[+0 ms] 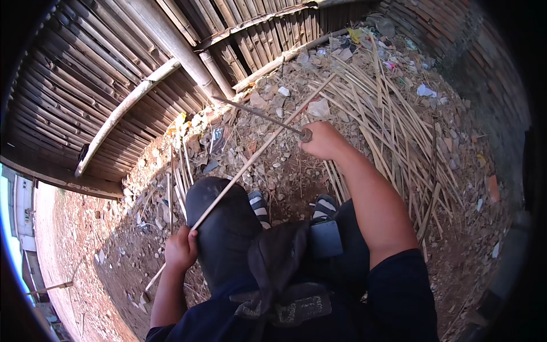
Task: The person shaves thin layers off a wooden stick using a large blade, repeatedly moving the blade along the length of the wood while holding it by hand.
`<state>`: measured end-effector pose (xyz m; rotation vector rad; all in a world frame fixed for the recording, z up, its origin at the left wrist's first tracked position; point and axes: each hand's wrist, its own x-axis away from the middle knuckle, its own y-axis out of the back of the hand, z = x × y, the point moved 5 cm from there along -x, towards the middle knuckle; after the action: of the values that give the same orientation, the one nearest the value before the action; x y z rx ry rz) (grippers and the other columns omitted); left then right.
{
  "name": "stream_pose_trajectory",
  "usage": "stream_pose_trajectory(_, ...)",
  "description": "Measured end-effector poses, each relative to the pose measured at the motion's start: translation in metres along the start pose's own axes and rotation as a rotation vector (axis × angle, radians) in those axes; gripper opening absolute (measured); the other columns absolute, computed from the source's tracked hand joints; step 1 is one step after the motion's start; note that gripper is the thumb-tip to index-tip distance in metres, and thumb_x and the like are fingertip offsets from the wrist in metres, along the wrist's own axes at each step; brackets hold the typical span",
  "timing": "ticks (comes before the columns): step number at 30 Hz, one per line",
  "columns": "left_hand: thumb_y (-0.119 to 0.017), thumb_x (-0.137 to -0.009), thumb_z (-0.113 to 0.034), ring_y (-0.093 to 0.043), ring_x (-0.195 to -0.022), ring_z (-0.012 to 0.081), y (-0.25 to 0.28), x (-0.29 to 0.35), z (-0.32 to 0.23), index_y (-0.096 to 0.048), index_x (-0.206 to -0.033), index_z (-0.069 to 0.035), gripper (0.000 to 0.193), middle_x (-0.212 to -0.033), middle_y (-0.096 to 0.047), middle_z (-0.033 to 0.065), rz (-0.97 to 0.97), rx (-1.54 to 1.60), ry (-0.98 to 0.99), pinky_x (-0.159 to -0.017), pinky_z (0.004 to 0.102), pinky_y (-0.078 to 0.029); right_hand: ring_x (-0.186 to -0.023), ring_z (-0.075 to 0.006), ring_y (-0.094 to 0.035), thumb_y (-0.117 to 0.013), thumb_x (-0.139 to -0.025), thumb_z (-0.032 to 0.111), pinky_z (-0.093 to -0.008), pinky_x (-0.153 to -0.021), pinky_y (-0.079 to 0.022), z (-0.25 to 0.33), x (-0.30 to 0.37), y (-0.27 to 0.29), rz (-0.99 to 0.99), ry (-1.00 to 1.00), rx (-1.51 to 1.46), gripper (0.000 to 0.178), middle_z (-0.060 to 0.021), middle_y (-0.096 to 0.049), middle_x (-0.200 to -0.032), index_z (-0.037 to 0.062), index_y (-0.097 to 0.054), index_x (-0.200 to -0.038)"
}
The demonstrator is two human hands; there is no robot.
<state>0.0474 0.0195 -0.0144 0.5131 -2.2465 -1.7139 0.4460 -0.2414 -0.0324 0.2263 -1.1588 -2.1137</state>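
Note:
My left hand (180,249) is closed around a long, thin bamboo strip (245,171) beside my left knee. The strip slants up and away to the right across my dark trouser leg, its short lower end sticking out below the hand. In my right fist (323,140) is the handle of a long, narrow knife (257,113). Its dark blade points to the far left and crosses the strip near the handle. Whether blade and strip touch I cannot tell.
Many split bamboo strips (393,131) lie heaped on the right. A few more strips (181,171) stand left of my knee. Stones and litter cover the dirt ground (273,105) ahead. A slatted bamboo wall (114,85) with poles rises at the far left.

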Motion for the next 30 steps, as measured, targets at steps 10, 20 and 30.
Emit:
stream_pose_trajectory(10,-0.052,-0.105,-0.036,-0.062,-0.064,0.0499,0.007,-0.004,-0.006,-0.051,-0.084,-0.005,0.037,-0.066,-0.061,0.0251,0.028,-0.079,0.052,-0.058,0.0593,-0.048,-0.095,-0.0401,-0.071,-0.073,-0.08,0.024,-0.048,-0.084,-0.056,0.048,0.023,-0.009,0.01,0.088,0.116,0.033,-0.0214,-0.073,-0.097,0.0066,-0.074,-0.108)
stream_pose_trajectory(20,-0.056,-0.104,-0.035,-0.061,-0.063,0.0487,0.012,-0.005,-0.01,-0.051,-0.082,-0.006,0.036,-0.064,-0.06,0.0237,-0.048,-0.065,0.054,-0.057,0.0587,-0.047,-0.095,-0.0395,-0.071,-0.07,-0.077,0.022,-0.0504,-0.085,-0.056,0.019,0.008,-0.004,-0.041,-0.011,0.035,0.026,-0.0205,-0.073,-0.094,0.0063,-0.072,-0.097)
stream_pose_trajectory(30,-0.055,-0.104,-0.034,-0.062,-0.067,0.0504,0.015,-0.016,-0.009,-0.052,-0.082,-0.004,0.037,-0.066,-0.059,0.0264,0.048,0.035,0.034,-0.06,0.0579,-0.047,-0.095,-0.0387,-0.071,-0.071,-0.08,0.023,-0.0471,-0.086,-0.056,-0.028,-0.012,-0.011,-0.155,-0.105,-0.061,0.028,-0.0198,-0.074,-0.096,0.008,-0.075,-0.104)
